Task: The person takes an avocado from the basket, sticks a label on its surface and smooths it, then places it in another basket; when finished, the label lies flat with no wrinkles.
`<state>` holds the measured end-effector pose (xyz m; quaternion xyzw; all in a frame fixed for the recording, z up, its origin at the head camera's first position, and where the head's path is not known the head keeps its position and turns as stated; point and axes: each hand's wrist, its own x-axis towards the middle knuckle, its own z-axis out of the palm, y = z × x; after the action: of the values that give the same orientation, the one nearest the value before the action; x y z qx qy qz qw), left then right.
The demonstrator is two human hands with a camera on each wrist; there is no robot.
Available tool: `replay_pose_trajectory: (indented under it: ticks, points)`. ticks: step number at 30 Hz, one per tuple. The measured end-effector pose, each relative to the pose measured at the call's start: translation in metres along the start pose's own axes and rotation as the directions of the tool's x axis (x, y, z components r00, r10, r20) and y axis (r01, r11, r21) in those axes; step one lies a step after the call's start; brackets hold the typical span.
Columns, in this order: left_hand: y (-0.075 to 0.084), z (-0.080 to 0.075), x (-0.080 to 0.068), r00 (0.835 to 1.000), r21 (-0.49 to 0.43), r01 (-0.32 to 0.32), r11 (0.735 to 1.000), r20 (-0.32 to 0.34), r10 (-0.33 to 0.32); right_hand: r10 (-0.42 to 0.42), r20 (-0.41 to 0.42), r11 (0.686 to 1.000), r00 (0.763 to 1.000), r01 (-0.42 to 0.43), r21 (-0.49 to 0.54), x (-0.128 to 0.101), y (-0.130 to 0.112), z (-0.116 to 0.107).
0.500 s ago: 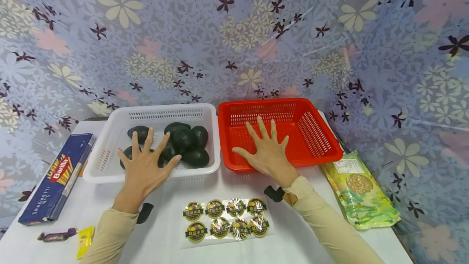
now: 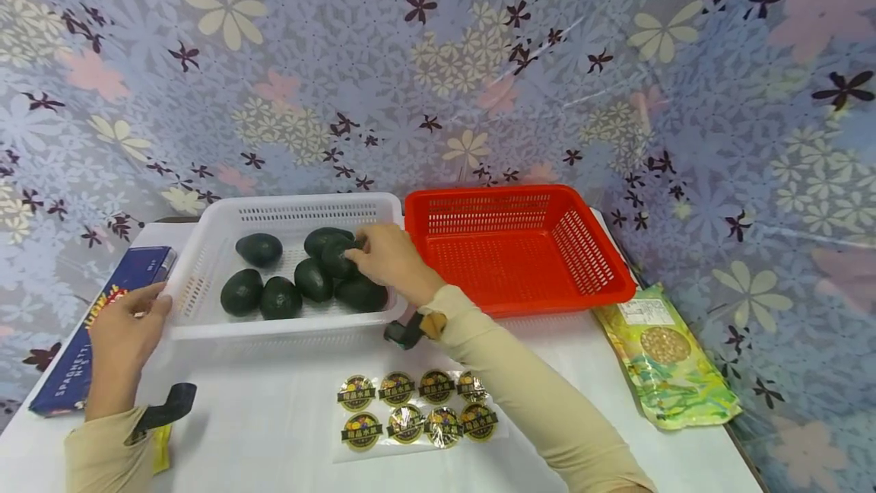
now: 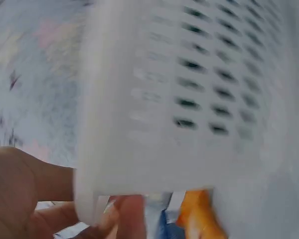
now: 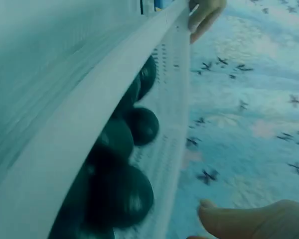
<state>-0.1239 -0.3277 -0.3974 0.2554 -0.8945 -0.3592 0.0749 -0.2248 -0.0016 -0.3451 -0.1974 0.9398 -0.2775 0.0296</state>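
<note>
My left hand [image 2: 128,329] grips the left end of the white basket [image 2: 287,335], fingers and thumb around its rim; the left wrist view shows this corner [image 3: 114,169] close up. Several dark green avocados [image 2: 258,249] lie in that basket, some piled at its right side. Over this pile is my right hand [image 2: 397,257], fingers bent down, its tips right at the topmost avocado [image 2: 335,259]. In the right wrist view the thumb [image 4: 239,219] shows beside the avocados [image 4: 132,196]. I cannot tell whether the right hand holds one; what lies under its palm is hidden.
A red basket [image 2: 520,306] stands right of the white one. A sheet of round stickers [image 2: 404,409] lies in front. The blue spaghetti box [image 2: 65,371] is at the left, a yellow packet [image 2: 161,449] nearer me. At the right lies a green-yellow bag [image 2: 671,356].
My left hand has moved from above the avocados to the white basket's left rim. My right hand has gone left from over the red basket to the avocado pile, its spread fingers now bent.
</note>
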Motion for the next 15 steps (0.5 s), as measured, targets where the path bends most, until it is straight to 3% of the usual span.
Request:
replay_pose_trajectory:
  ticks: [2,4,8,15]
  points:
    - [-0.008,-0.005,0.004,0.995,-0.071,0.065,0.995,0.085,-0.059,0.041,0.039,0.999,0.998,-0.039,-0.037,0.012,-0.013,0.014]
    - [-0.012,-0.007,0.005,0.989,-0.126,0.102,0.987,0.118,-0.087,0.092,0.049,0.994,0.995,-0.089,-0.066,0.022,-0.021,0.028]
    - [-0.014,-0.004,0.005,0.992,-0.140,0.087,0.986,0.098,-0.073,0.182,-0.016,0.982,0.983,-0.183,-0.049,0.032,-0.025,0.053]
    - [-0.011,-0.003,0.003,0.986,-0.162,0.102,0.982,0.145,-0.079,0.215,-0.069,0.976,0.974,-0.213,0.036,0.036,-0.022,0.073]
